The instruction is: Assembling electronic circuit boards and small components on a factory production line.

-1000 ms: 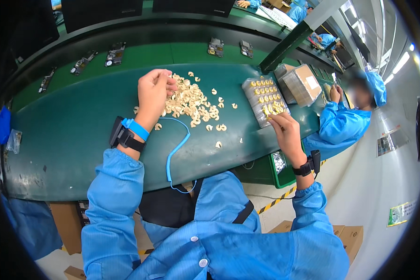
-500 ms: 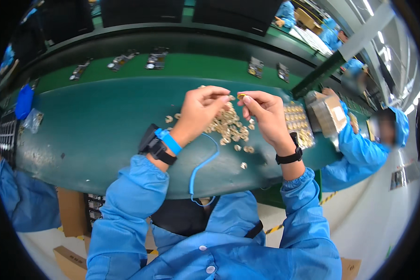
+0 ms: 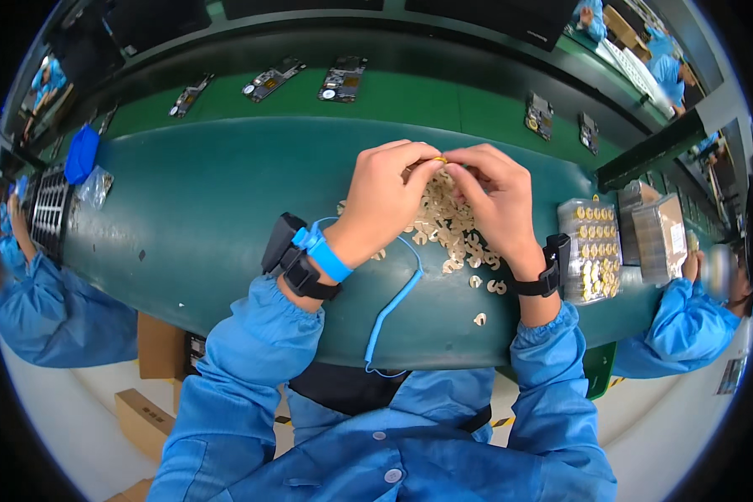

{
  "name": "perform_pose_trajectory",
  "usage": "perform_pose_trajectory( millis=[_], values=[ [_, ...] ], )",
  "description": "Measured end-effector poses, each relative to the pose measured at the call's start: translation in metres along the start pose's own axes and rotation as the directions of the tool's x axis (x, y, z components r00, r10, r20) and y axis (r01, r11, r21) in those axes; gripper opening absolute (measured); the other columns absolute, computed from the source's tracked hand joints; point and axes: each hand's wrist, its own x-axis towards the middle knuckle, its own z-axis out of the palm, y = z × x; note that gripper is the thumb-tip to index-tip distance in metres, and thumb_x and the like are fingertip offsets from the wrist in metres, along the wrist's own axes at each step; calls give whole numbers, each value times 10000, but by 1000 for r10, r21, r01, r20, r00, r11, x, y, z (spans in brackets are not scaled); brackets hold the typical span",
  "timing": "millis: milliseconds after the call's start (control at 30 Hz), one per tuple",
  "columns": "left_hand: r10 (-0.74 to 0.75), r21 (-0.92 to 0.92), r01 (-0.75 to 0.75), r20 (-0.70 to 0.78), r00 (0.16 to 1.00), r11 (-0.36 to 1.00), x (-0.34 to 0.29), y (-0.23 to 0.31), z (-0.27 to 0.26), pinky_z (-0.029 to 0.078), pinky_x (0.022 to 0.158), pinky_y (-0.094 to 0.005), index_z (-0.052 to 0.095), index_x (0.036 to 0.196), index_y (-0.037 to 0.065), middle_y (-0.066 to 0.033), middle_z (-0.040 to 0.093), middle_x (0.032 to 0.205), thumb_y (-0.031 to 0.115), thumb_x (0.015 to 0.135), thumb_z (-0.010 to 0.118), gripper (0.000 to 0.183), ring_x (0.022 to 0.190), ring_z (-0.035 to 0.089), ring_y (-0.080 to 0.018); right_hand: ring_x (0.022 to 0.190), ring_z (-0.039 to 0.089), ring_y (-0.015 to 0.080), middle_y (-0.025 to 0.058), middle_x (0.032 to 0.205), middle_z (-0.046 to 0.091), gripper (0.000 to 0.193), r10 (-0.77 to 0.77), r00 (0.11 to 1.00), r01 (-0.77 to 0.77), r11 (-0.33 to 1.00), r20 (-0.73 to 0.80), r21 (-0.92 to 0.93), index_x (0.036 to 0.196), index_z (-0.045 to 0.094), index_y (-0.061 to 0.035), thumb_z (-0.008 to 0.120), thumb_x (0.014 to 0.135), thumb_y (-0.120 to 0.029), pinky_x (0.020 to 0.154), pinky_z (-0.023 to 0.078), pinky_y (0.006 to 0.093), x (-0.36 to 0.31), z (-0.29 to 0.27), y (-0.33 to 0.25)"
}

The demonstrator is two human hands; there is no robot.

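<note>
Over a heap of small pale metal discs with cut-outs (image 3: pixel 452 230), my two hands meet fingertip to fingertip. Between them is a small round yellow piece (image 3: pixel 440 159), mostly covered by the fingers. Thumb and index finger of my left hand (image 3: pixel 389 192) pinch it from one side. From the other side my right hand (image 3: pixel 498 192) pinches it too, its remaining fingers curled. A blue strap with a coiled blue cord (image 3: pixel 393 305) circles my left wrist, beside a black band. Several loose discs (image 3: pixel 479 319) lie near my right wrist.
A clear tray of yellow round pieces (image 3: pixel 594 238) sits right of my right hand, with boxes (image 3: pixel 661 238) beyond it. Circuit boards (image 3: pixel 343 79) lie along the green strip at the back. A blue pouch (image 3: pixel 81 155) is far left. Co-workers sit at both sides.
My hands, apart half a second ago with the yellow piece in my right fingers, have come together at that piece. The view has shifted, so the table's things appear elsewhere in the picture.
</note>
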Motion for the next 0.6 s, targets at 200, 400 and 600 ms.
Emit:
perform_pose_trajectory(
  millis=[200, 400, 600],
  values=[
    [-61, -172, 60, -2, 998, 983, -2, 1, 6, 581, 724, -272, 707, 1082, -49, -126, 716, 955, -24, 919, 692, 165, 821, 711, -166, 688, 673, 111, 88, 874, 696, 105, 24, 994, -36, 993, 106, 110, 1008, 699, 67, 694, 948, -19, 611, 537, 252, -2, -9, 10],
    [-179, -230, 179, 19, 984, 957, -1, 11, 3, 569, 732, -239, 695, 1144, -62, -96, 717, 1029, -38, 930, 710, 216, 869, 679, -110, 657, 651, 94, 81, 826, 703, 123, 10, 998, -14, 997, 68, 72, 997, 696, 48, 710, 920, -47, 602, 528, 244, -9, -9, 16],
    [-67, -165, 68, 6, 998, 984, 0, 13, -5, 568, 714, -231, 753, 1093, -47, -91, 713, 1036, -54, 931, 690, 174, 859, 674, -113, 619, 639, 94, 78, 779, 697, 118, -137, 990, 139, 989, 43, -51, 975, 695, 43, 707, 902, -48, 575, 519, 239, -7, -3, 5]
  ],
)
